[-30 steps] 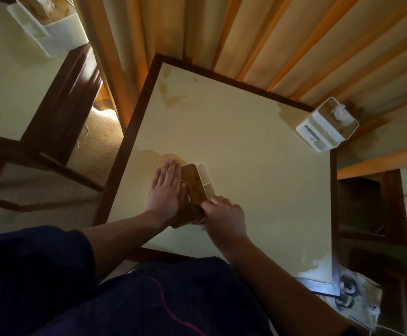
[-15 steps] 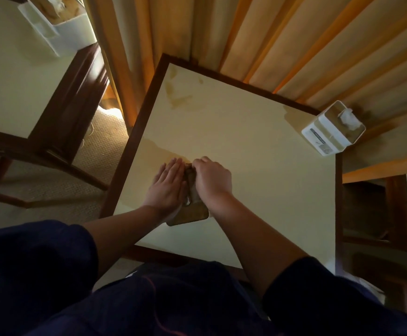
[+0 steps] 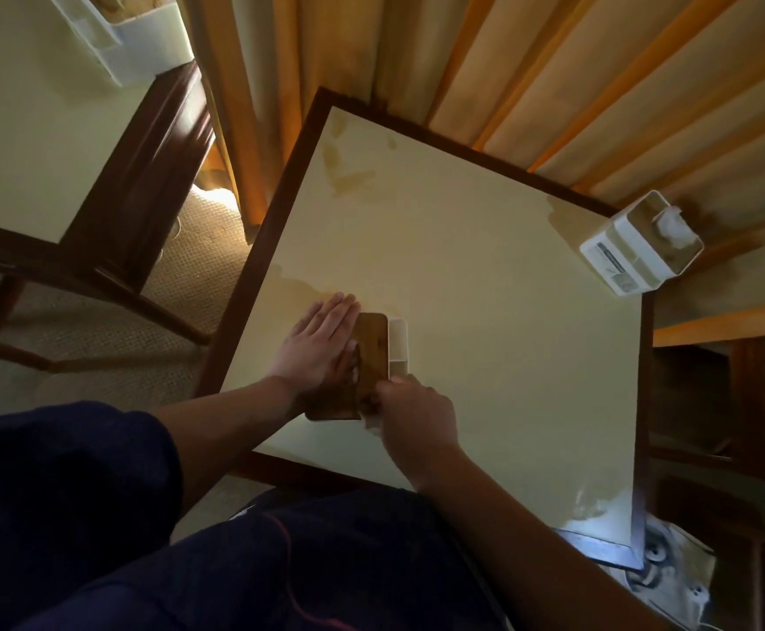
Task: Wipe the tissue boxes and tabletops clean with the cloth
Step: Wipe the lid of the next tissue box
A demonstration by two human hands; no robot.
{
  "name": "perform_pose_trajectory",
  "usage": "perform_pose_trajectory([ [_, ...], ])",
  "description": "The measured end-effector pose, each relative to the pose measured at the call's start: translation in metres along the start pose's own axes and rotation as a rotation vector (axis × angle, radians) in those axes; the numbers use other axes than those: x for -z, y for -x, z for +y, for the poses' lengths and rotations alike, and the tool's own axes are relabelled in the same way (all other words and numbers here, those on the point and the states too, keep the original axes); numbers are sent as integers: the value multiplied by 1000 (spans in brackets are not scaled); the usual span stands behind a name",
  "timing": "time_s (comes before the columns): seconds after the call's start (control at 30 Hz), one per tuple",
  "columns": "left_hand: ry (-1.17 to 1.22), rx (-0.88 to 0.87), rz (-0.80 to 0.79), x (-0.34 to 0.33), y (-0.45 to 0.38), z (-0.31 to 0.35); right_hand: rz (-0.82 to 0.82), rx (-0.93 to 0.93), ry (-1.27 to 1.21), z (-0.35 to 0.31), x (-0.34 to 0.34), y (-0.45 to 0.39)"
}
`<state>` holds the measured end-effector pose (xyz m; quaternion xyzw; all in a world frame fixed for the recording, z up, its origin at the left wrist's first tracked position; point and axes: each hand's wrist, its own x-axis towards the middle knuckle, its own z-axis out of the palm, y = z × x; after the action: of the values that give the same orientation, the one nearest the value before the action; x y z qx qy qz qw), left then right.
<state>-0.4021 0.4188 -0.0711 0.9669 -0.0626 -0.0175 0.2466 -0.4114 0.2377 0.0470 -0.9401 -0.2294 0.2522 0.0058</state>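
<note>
Centrally, near the table's front-left edge: a tissue box (image 3: 374, 357) with a brown wooden lid and a white compartment along its right side. It sits flat on the cream tabletop (image 3: 485, 311).

Left hand (image 3: 319, 343) lies flat, fingers straight and together, palm down against the box's left side and the table beside it. Likely a brace, so the box does not slide under rubbing.

Right hand (image 3: 417, 412) is curled at the box's near right corner, fingers bunched as if around something small. The cloth itself is not clearly visible; a pale bit under the knuckles may be it, cannot tell. Judged step: wiping the box's near end or side.

Second tissue box (image 3: 635, 248), white, tissue poking up, stands at the far right corner, well apart from the hands. Probably next in line, or already done; no way to say.

Darker patches mark the tabletop near the left edge and far corners. Damp or stain, unclear.

Third box (image 3: 130, 34) sits on a neighbouring table (image 3: 16, 129) at upper left. Curtains (image 3: 553, 75) hang behind.
</note>
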Motion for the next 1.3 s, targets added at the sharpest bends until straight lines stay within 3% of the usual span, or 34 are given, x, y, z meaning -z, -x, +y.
perform_pose_trajectory([
  [0.2,29,25,16,-1,3,3,-140,-80,128,-16,21,-39],
  [0.53,-19,-28,61,3,4,6,147,-117,124,-11,39,-90],
  [0.8,-4,14,23,3,2,3,287,-22,24,6,-22,-33],
  [1.07,-80,-10,33,2,3,3,110,3,36,7,-33,9],
  [1.3,0,6,12,1,2,0,121,-3,33,7,-13,-24],
])
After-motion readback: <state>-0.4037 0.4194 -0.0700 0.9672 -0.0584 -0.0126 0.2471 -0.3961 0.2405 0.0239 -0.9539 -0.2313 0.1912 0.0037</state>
